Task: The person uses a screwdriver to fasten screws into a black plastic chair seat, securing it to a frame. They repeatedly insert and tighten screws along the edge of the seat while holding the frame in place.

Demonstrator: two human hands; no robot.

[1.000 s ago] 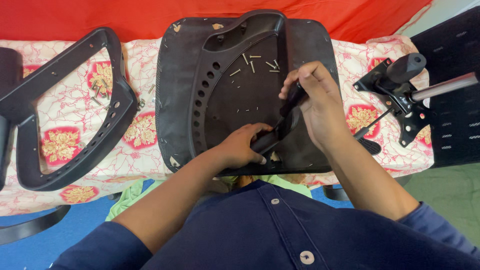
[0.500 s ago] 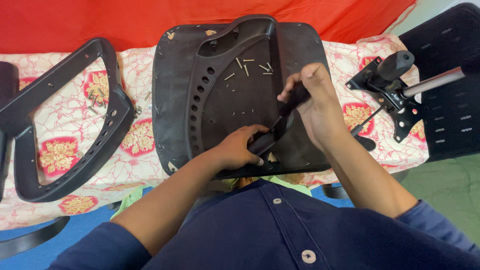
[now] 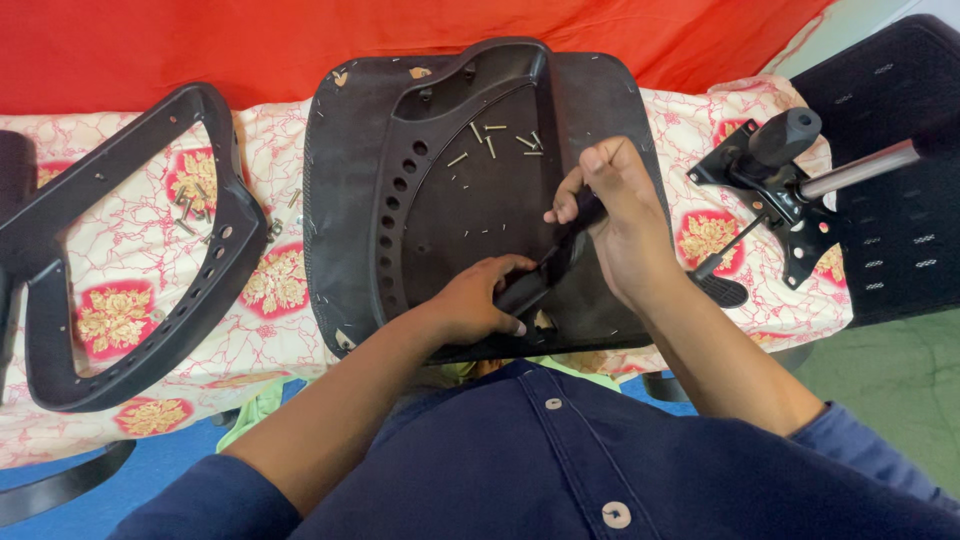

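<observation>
1. Left hand [image 3: 478,305]: fingers curled tight around the lower end of a black armrest bracket [image 3: 545,272].
2. Right hand [image 3: 618,215]: clenched over the bracket's upper end.
3. Bracket: lies slanted across the underside of the black seat pan [image 3: 440,200], on a floral cloth [image 3: 270,285].
4. Loose screws [image 3: 497,140]: scattered on the pan, beyond the hands.

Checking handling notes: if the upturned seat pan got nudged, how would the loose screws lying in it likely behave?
The loose screws look small and light, so they would probably slide or roll across the smooth seat pan. Its raised rim would likely keep most inside.
</observation>
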